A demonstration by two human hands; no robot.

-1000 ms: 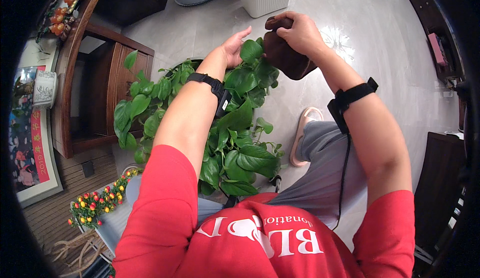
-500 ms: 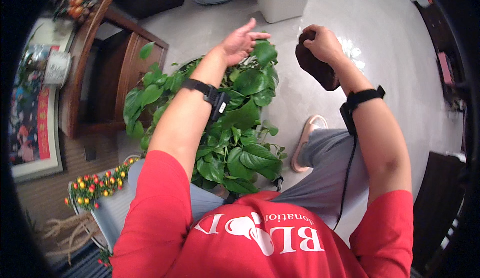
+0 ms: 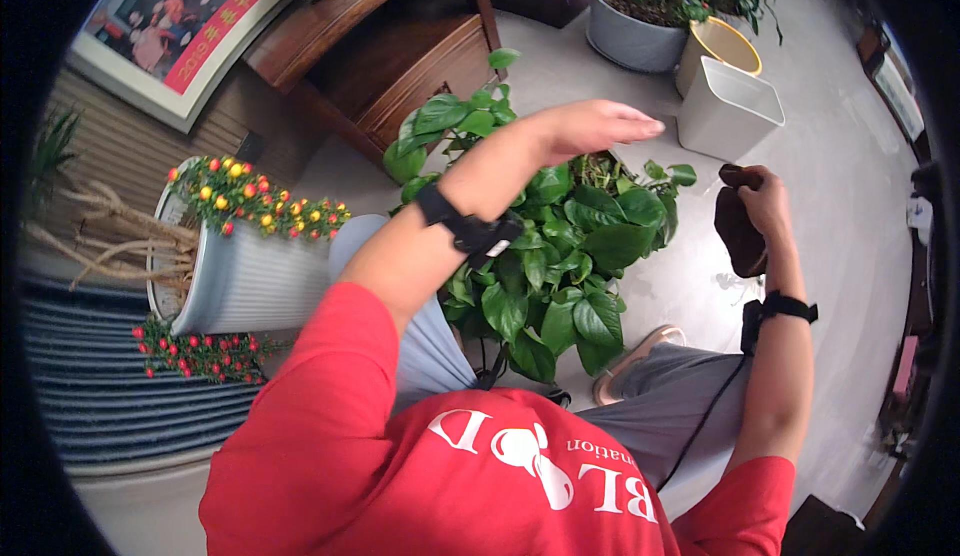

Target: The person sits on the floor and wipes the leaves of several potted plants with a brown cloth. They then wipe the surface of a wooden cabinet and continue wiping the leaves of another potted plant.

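Observation:
My left hand [image 3: 600,128] is stretched flat over the leafy green potted plant [image 3: 560,246], fingers straight and together, holding nothing. Broad glossy leaves spread beneath that forearm, and some soil and stems show just below the hand. Out to the right, my right hand [image 3: 768,202] grips a dark brown cloth [image 3: 738,236] that hangs from the fingers above the floor. The plant's pot is mostly hidden by leaves.
Ahead stand a white bin [image 3: 730,111], a yellow-rimmed bucket [image 3: 728,44] and a grey planter [image 3: 635,31]. A wooden cabinet [image 3: 415,71] is at the far left. Nearer left is a white ribbed planter [image 3: 265,276] with red and yellow berries [image 3: 255,201]. My slippered foot [image 3: 640,356] is on the floor.
The view has swung left, bringing more of the planters into sight. My left hand has turned flat and moved right over the plant; my right hand still holds the cloth.

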